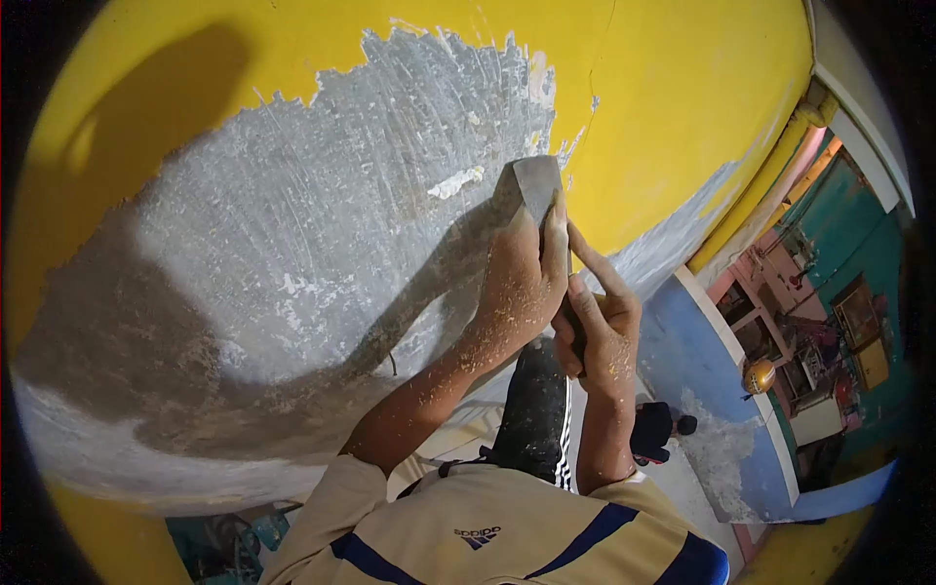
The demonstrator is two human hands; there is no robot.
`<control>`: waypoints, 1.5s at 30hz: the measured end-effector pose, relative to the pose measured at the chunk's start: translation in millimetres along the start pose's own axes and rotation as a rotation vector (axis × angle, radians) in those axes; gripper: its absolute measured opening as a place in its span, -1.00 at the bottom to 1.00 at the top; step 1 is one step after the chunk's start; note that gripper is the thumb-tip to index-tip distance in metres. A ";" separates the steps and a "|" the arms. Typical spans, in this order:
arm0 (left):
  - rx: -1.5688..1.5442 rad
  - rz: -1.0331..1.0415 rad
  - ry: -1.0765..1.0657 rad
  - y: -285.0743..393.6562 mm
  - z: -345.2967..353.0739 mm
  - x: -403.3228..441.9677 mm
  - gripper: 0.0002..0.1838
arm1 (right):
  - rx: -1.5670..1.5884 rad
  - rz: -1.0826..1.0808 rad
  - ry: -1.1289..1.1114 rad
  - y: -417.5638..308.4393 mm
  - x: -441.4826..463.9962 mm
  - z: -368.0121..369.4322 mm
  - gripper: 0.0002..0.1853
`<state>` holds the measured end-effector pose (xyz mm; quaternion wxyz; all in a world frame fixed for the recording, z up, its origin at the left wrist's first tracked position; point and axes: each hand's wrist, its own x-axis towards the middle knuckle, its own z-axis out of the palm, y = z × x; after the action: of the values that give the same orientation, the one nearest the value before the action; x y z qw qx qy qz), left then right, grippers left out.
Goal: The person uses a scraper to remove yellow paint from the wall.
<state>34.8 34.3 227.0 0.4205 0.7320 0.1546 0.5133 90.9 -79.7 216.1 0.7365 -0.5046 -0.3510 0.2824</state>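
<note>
A flat metal scraper (537,182) has its wide edge against a wall, where bare grey plaster (351,185) meets yellow paint (673,107). My left hand (524,268) is closed on the scraper just below its blade, fingers along the metal. Lower down, my right hand (606,327) is wrapped round the dark handle (573,336). Small pale flakes cover both hands and the left forearm. A loose whitish paint chip (456,182) clings to the plaster left of the blade.
Another person (655,431) in dark clothes is at the lower right, by a low blue wall (673,336). Beyond it are shelves, framed items and an orange ball-shaped object (759,376). A short wire (393,365) sticks out of the plaster.
</note>
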 end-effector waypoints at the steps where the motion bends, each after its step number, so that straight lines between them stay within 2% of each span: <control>1: 0.011 0.013 0.019 0.3 2.8 0.9 -0.54 | -0.023 -0.007 -0.002 -2.4 -0.8 -0.9 -0.51; 3: 0.039 0.010 0.048 4.6 7.3 -0.9 -0.52 | -0.022 -0.011 0.012 -9.0 -4.9 -1.5 -0.52; 7: 0.006 -0.150 0.038 15.6 8.7 -3.1 -0.46 | -0.092 -0.004 -0.010 -19.3 -7.7 -2.4 -0.53; 10: -0.012 -0.023 0.100 0.0 7.5 -9.0 -0.47 | -0.133 -0.006 -0.026 -0.6 -3.2 -4.2 -0.52; 11: 0.008 -0.039 0.100 -2.2 7.1 -11.7 -0.56 | -0.130 -0.043 -0.019 1.2 -5.2 -0.2 -0.52; 14: 0.023 0.025 0.090 5.6 5.4 6.0 -0.54 | -0.100 -0.095 -0.009 -5.0 2.2 7.1 -0.52; 15: -0.006 0.107 0.153 4.3 9.5 15.8 -0.52 | -0.088 -0.108 -0.003 -10.8 7.5 9.2 -0.52; 16: 0.020 0.033 0.099 17.0 4.1 23.9 -0.50 | -0.063 -0.129 -0.021 -14.2 10.3 10.1 -0.52; 18: 0.024 0.075 0.133 31.2 4.0 28.8 -0.49 | -0.016 -0.185 -0.060 -23.6 17.1 10.8 -0.52; 21: 0.070 0.036 0.120 21.0 7.0 20.9 -0.50 | -0.076 -0.104 -0.071 -23.5 10.5 -0.7 -0.53; 25: 0.007 0.088 0.192 -5.9 20.1 -6.8 -0.54 | -0.063 -0.039 -0.085 -5.8 0.4 -9.1 -0.52; 28: 0.056 -0.055 0.091 9.5 13.2 -0.6 -0.57 | -0.061 -0.026 -0.075 -8.6 -2.7 -11.2 -0.53; 32: 0.018 0.059 0.185 14.4 25.7 2.6 -0.58 | -0.055 -0.037 -0.116 -22.8 -3.1 -18.1 -0.53; 33: 0.036 -0.047 0.175 21.1 25.5 -2.1 -0.54 | -0.059 -0.027 -0.131 -23.0 -1.7 -20.0 -0.53; 38: 0.077 0.006 0.190 -6.0 21.9 -5.6 -0.54 | -0.047 -0.077 -0.157 3.0 3.5 -24.4 -0.54; 40: 0.040 0.026 0.249 -6.5 24.2 -3.2 -0.48 | -0.026 -0.077 -0.154 -1.6 4.2 -20.5 -0.54; 45: 0.048 0.017 0.276 5.7 30.1 -2.9 -0.49 | -0.037 -0.032 -0.190 -18.4 6.0 -25.3 -0.54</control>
<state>58.9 15.2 226.0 0.3731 0.6655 0.2170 0.6089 115.9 -94.9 228.6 0.6948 -0.4835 -0.4323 0.3109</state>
